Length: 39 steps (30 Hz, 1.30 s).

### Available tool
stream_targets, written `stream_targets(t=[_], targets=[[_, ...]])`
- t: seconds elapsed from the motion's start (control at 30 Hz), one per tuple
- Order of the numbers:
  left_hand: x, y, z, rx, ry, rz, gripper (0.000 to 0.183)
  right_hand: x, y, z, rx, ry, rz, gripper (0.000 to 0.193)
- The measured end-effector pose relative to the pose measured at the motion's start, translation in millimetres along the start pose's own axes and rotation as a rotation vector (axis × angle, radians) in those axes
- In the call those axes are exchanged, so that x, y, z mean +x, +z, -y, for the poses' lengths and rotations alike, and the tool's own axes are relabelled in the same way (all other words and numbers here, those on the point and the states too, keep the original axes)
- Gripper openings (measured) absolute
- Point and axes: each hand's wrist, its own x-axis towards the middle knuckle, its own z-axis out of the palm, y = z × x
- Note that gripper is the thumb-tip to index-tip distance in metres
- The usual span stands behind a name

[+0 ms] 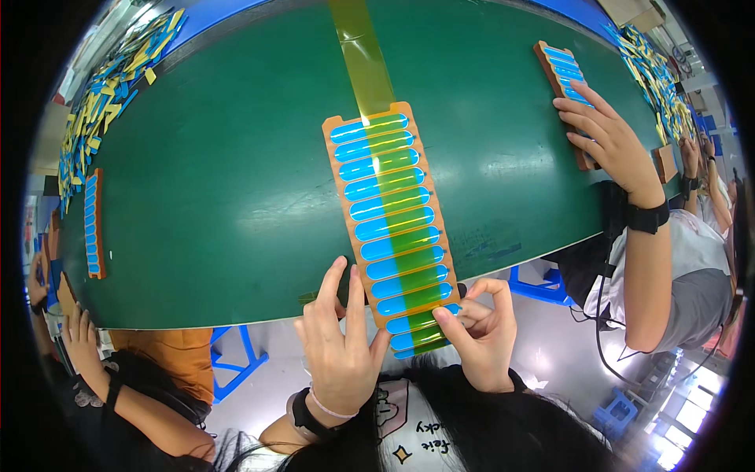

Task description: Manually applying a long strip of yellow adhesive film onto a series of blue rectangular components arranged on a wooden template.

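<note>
A long brown board (417,126) with slots lies on the green table, its near end at the table's front edge. Rounded blue strips (366,208) sit across it in a row. A band of clear yellow tape (363,55) runs lengthwise over their right halves and on past the far end. The lowest strips, stuck to the tape, reach past the board's near end. My right hand (486,334) pinches the tape's right edge there, by the end of a blue strip. My left hand (338,342) is open beside the board's left edge, its thumb close to the lowest strips.
Piles of loose blue and yellow strips (110,94) lie at the far left and far right (653,79). At right, a co-worker's hand (602,138) rests on another filled board (562,67). A third board (94,224) stands left, near another person's hand (80,338). Blue stools (236,362) stand below.
</note>
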Motion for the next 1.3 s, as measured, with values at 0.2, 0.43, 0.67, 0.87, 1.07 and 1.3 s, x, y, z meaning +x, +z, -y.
stream_targets(t=[0.2, 0.43, 0.67, 0.87, 1.07, 1.3], targets=[[1, 1, 1, -0.026, -0.020, -0.008, 0.065, 2, 3, 1, -0.033, 0.004, -0.027, 0.034], [1, -2, 4, 0.031, 0.019, -0.007, 0.061, 2, 5, 4, -0.052, 0.032, -0.062, 0.035], [9, -22, 32, 0.146, 0.585, 0.038, 0.033, 2, 6, 6, -0.072, 0.036, -0.073, 0.035], [13, -23, 39, 0.198, 0.745, 0.114, 0.015, 2, 6, 5, -0.068, 0.040, -0.090, 0.036], [16, -23, 40, 0.213, 0.809, 0.156, 0.007, 1, 7, 3, -0.093, 0.003, -0.059, 0.035], [20, -23, 37, 0.028, 0.670, 0.218, 0.009, 4, -7, 19, -0.282, 0.184, -0.008, 0.032]])
